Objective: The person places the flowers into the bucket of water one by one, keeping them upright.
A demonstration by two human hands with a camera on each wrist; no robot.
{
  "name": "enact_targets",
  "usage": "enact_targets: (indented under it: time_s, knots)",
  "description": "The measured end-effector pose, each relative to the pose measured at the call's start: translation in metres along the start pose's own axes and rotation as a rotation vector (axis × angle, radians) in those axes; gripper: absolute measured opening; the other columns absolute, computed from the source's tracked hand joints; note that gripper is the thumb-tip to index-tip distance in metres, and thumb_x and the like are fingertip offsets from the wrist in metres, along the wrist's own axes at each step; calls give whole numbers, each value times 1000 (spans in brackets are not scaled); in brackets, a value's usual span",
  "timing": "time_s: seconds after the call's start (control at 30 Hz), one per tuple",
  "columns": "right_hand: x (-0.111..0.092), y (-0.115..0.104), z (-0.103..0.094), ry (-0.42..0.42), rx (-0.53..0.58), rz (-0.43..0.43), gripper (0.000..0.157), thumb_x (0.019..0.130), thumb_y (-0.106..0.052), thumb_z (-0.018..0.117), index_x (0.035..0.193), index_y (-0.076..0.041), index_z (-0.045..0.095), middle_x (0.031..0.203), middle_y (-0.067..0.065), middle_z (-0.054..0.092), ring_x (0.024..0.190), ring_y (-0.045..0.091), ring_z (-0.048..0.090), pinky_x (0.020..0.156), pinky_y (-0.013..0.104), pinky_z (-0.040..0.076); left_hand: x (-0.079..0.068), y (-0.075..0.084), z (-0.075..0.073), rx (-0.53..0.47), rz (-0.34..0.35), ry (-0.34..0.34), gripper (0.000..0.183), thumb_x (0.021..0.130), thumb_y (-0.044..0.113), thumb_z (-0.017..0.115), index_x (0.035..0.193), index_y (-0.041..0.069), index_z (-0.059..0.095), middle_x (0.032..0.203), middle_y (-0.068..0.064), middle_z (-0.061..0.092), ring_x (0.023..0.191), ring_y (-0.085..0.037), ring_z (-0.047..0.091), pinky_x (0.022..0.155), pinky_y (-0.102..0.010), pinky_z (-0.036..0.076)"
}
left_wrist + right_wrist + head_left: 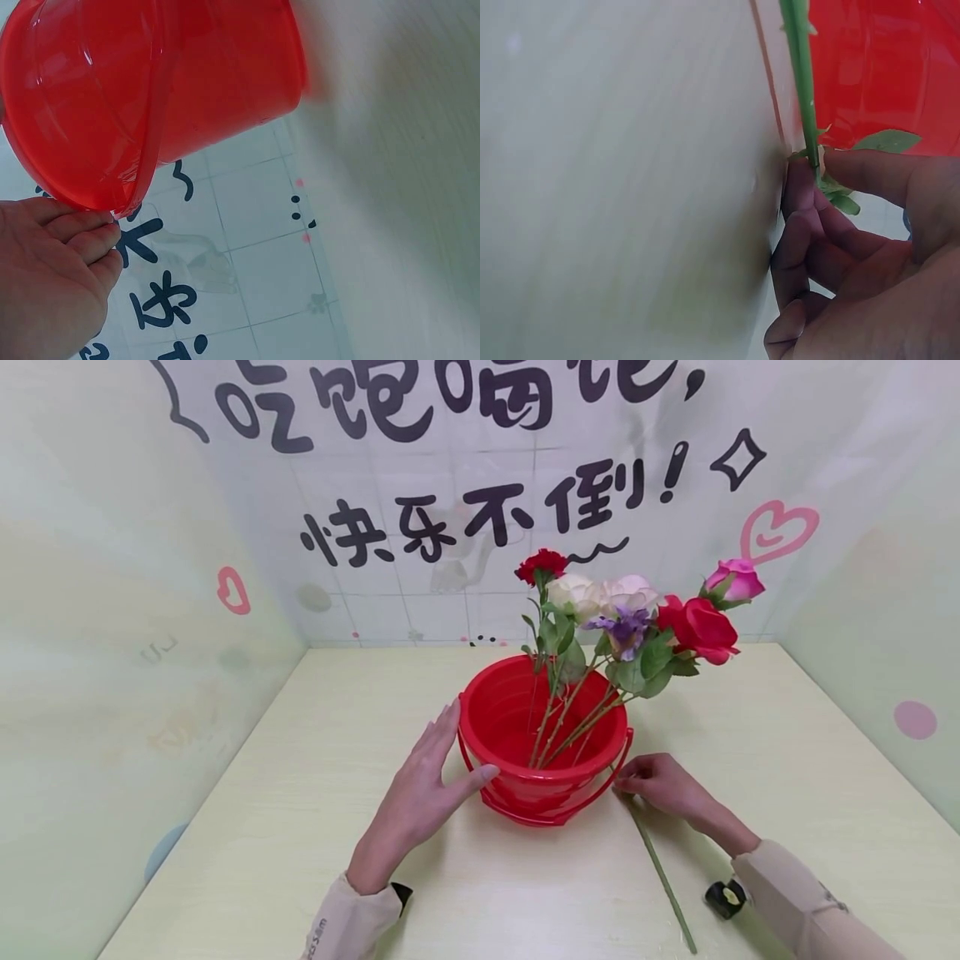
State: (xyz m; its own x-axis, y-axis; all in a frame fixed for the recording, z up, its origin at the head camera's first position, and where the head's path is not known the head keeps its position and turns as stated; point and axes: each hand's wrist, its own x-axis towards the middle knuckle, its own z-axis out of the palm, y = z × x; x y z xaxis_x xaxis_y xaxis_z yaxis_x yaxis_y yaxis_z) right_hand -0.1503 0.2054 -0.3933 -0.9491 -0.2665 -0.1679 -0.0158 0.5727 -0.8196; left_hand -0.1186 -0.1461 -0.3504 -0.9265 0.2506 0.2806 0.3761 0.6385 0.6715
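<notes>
A red plastic bucket (pixel 517 793) stands upright on the table, its handle hanging down over the front. My left hand (pixel 423 789) rests against the bucket's left rim, fingers extended, thumb at the front rim; in the left wrist view, the fingertips of the left hand (pixel 64 262) meet the rim. Right of the bucket, my right hand (pixel 663 785) pinches a green flower stem (pixel 663 877) low over the table. Leaves (pixel 844 202) show by the right hand (pixel 855 247) in its wrist view; the stem's flower head is hidden.
Inside the bucket lean artificial flowers: a red carnation (pixel 542 566), pale blooms (pixel 577 597), a purple flower (pixel 624 631), a red rose (pixel 701 628) and a magenta rose (pixel 735 581). They spread over its right rim. A printed wall (pixel 420 610) borders the table (pixel 337 735) behind.
</notes>
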Motion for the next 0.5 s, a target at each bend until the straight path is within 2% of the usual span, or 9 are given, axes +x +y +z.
enact_targets:
  time_s: [0.5]
  knots:
    - [-1, 2, 1, 5, -4, -28, 15, 99, -6, 65, 105, 6, 73, 86, 4, 68, 72, 20, 54, 61, 27, 47, -1, 0, -1, -13, 16, 7, 92, 94, 62, 66, 167, 27, 22, 170, 3, 23, 155, -31, 22, 111, -63, 38]
